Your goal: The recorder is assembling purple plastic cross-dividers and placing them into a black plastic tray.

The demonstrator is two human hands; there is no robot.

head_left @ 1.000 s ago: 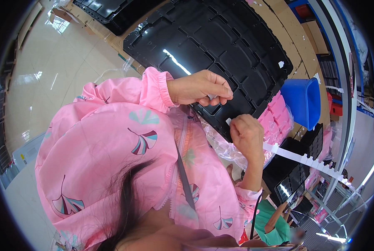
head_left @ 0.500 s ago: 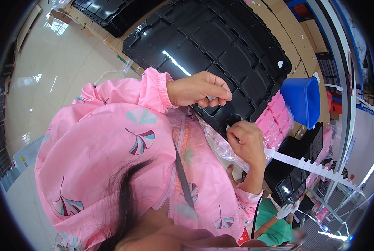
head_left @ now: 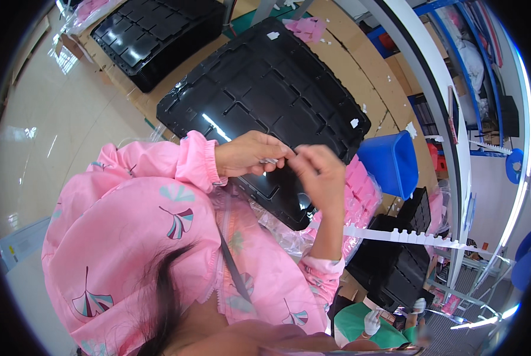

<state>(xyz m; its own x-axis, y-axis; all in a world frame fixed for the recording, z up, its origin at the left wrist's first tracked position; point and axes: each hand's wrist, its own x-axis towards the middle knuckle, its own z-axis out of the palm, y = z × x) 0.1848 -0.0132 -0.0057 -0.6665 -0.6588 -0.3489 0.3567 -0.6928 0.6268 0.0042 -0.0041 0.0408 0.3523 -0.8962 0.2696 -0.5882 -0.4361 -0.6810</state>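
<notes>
A large black molded plastic tray (head_left: 241, 89) lies on the bench in front of me, its ribbed, glossy surface facing up. Over its near part, my left hand (head_left: 250, 154) is closed in a pinch on a small white piece (head_left: 269, 161). My right hand (head_left: 323, 175), smeared by motion, meets the left fingertips; what its own fingers hold is not visible. Small white patches sit on the tray, one at the far corner (head_left: 273, 35) and another near the right corner (head_left: 354, 123). At the near corner a whitish spot shows, a patch or a glint.
Right of the tray stands a blue bin (head_left: 390, 163), beside pink sheets (head_left: 360, 193) in clear plastic. More black trays are stacked at far left (head_left: 158, 38) and at right (head_left: 390, 255). A white notched strip (head_left: 408, 236) crosses the right side. A co-worker's gloved hand (head_left: 372, 321) shows lower right.
My right hand has come up from the tray's near corner to my left fingertips. The left hand keeps its pinch on the white piece. The whole view has shifted, showing more of the bench's far side.
</notes>
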